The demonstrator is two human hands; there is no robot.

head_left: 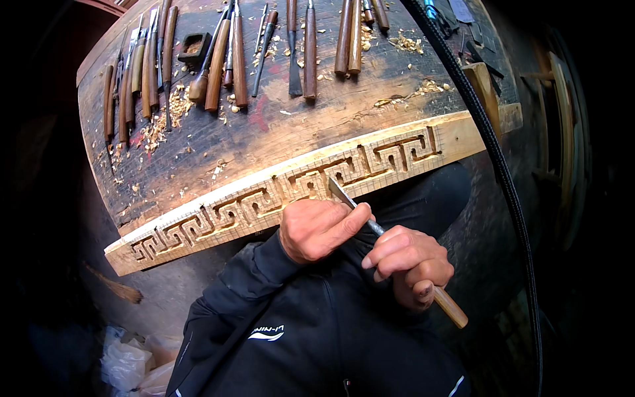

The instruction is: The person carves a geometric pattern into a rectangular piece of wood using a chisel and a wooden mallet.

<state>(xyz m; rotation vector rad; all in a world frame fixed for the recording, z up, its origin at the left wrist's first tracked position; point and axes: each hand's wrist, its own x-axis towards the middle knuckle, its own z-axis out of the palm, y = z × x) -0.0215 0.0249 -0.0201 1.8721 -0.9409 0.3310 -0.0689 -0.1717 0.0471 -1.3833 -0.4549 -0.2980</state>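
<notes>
A long wooden board (291, 178) lies slantwise along the near side of the workbench, carved with a row of square key-like meanders over a pencilled grid. My right hand (413, 264) is closed round the handle of a wood chisel (343, 194), and the handle's butt sticks out below the fist. Closer to the blade, my left hand (321, 228) grips the same tool, its knuckles against the board's near edge. The blade's tip meets the carving right of the board's middle. Fingers hide part of the shank.
Several wooden-handled carving tools (218, 66) lie across the far side of the workbench (297, 126) among wood shavings (173, 119). A small dark square box (195, 47) stands between them. A black cable (493, 132) hangs down at right. A brush (119, 288) and plastic bags (126, 360) are lower left.
</notes>
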